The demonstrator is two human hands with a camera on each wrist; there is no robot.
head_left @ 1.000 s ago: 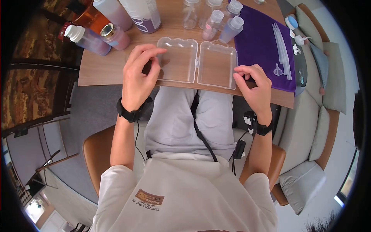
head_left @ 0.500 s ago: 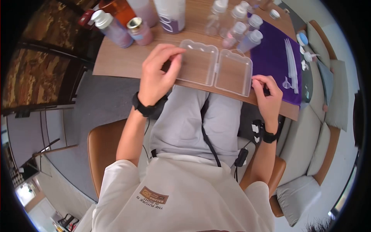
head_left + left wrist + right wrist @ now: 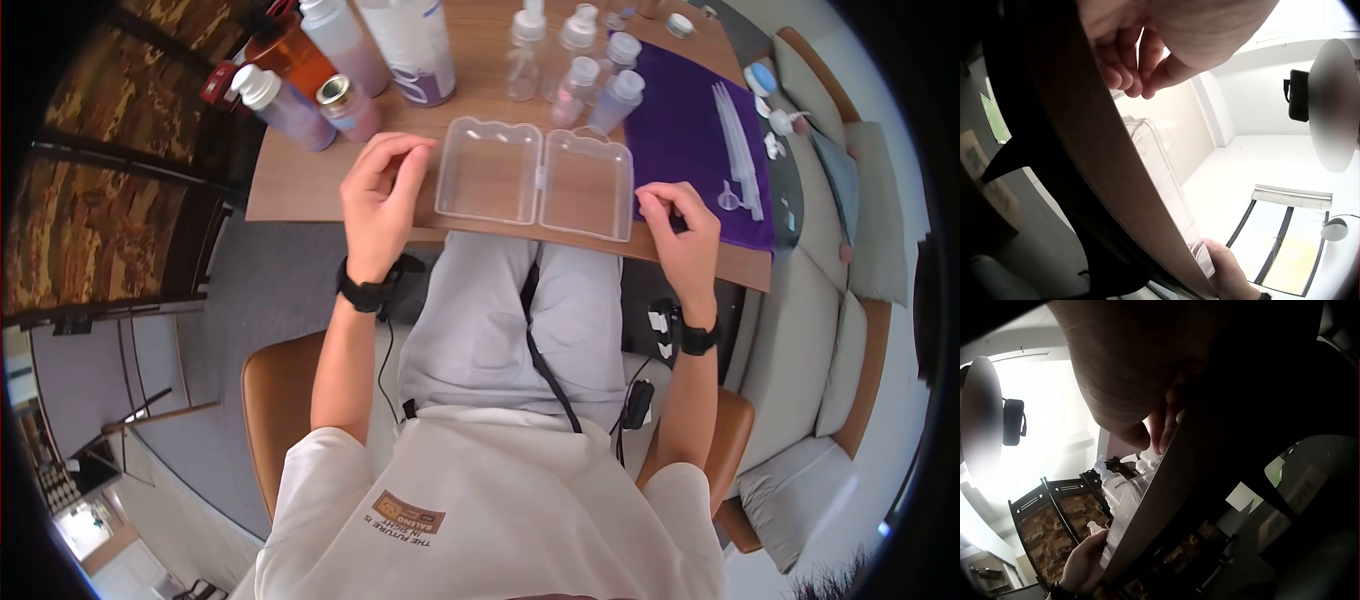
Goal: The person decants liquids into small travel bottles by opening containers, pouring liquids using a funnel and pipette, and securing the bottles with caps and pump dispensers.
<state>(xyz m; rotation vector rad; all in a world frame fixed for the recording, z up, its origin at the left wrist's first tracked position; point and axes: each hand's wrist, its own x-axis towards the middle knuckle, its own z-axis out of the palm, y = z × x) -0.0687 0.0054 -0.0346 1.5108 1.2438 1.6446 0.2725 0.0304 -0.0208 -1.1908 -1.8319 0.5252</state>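
A clear plastic case (image 3: 487, 215) lies unfolded on the wooden table, its two halves joined by a hinge in the middle. Just left of it, in the head view, is my left hand (image 3: 382, 205), fingers loosely bent and thumb close to the index finger, holding nothing. Beside the case's right edge my right hand (image 3: 686, 232) rests near the table's front edge with relaxed, bent fingers and nothing in them. The left wrist view shows the left fingertips (image 3: 1147, 94) just over the table edge. In the right wrist view, the right fingers are dark and partly hidden.
Behind the case stand several small clear bottles (image 3: 571, 92). Larger bottles are at the back left, among them a white and purple one (image 3: 415, 50) and a gold-capped jar (image 3: 350, 108). On the right, a purple cloth (image 3: 672, 140) carries clear plastic droppers (image 3: 738, 150) and a small funnel (image 3: 729, 198).
My left hand has drawn back leftward from the case's left edge, which its fingertips overlapped before. The right hand stays by the right edge, slightly apart. The head view has shifted.
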